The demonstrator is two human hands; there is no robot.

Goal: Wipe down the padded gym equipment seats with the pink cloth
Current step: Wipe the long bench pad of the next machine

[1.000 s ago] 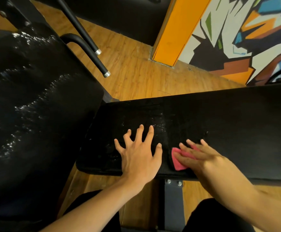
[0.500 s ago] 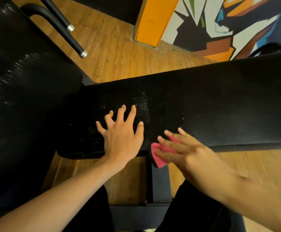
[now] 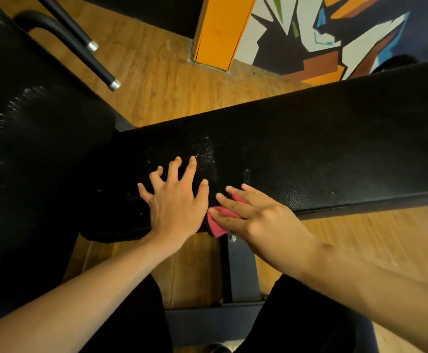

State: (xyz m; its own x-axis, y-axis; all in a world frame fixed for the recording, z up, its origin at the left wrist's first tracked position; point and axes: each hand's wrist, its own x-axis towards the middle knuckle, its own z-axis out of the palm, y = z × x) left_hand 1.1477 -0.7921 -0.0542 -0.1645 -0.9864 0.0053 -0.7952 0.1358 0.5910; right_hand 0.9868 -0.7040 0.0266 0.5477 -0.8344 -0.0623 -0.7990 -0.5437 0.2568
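A long black padded bench seat [image 3: 322, 149] runs from the centre out to the right edge. My left hand [image 3: 176, 202] lies flat on its near left part, fingers spread and holding nothing. Just to the right, my right hand [image 3: 253, 215] presses a small pink cloth [image 3: 218, 221] against the pad's near edge; most of the cloth is hidden under the fingers. Wet speckles glint on the pad above my left hand. A second black pad [image 3: 29, 149] with a wet sheen fills the left side.
Two black metal bars with silver end caps [image 3: 90, 47] stick out over the wooden floor [image 3: 162, 80] at the upper left. An orange pillar [image 3: 220, 29] and a painted wall [image 3: 335, 29] stand behind. The dark bench frame [image 3: 240, 271] runs down between my legs.
My right hand slid the pink cloth from the top of the pad toward its near edge. The left hand stayed flat on the pad. The view shifted down and left.
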